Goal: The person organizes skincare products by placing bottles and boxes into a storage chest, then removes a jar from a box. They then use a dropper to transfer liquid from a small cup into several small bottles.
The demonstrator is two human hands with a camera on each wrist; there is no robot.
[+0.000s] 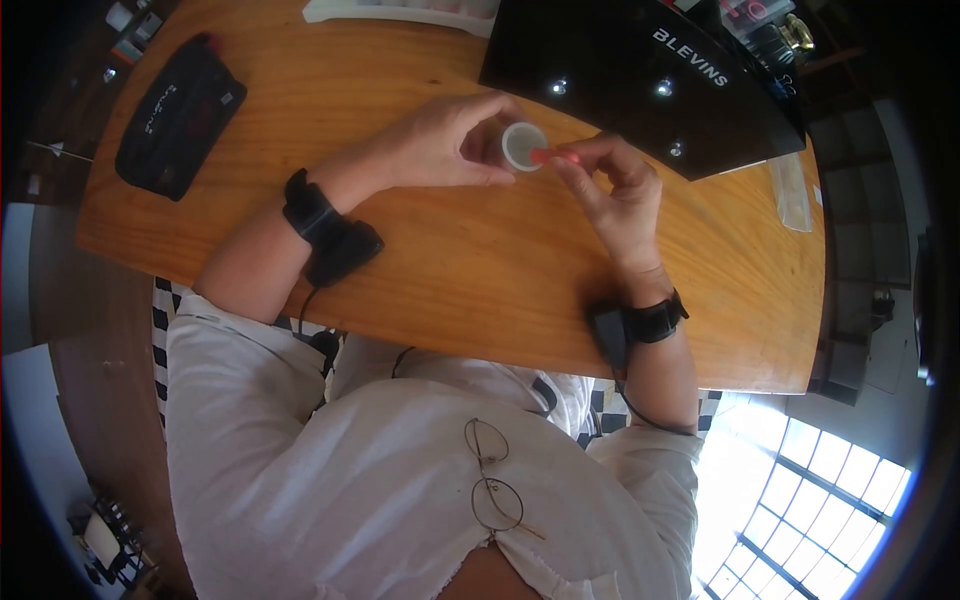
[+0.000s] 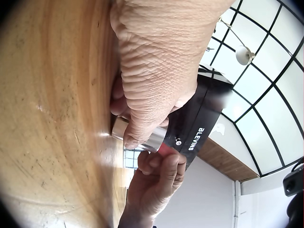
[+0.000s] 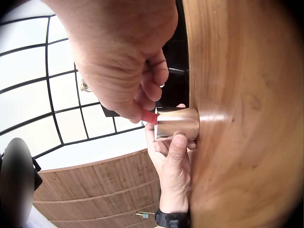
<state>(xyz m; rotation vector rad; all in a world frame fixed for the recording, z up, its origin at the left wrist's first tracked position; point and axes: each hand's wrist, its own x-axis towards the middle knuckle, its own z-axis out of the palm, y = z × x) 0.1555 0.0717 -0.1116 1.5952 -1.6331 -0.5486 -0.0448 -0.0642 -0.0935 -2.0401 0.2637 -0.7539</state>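
A small metal cup (image 1: 523, 147) with a pale inside stands on the wooden table, its shiny side showing in the right wrist view (image 3: 178, 124). The left hand (image 1: 440, 145) grips it, thumb on the near side, fingers curled round the far side. Between thumb and fingers the right hand (image 1: 622, 195) pinches a small red item (image 1: 550, 156), held at the cup's rim. In the right wrist view the red item (image 3: 149, 117) meets the cup's mouth; whether its tip is inside cannot be told.
A black box (image 1: 640, 90) lettered BLEVINS is just beyond the hands. At the far left lies a black pouch (image 1: 185, 115). A white tray (image 1: 400, 12) sits at the back edge, and a clear plastic item (image 1: 791, 195) lies at the right.
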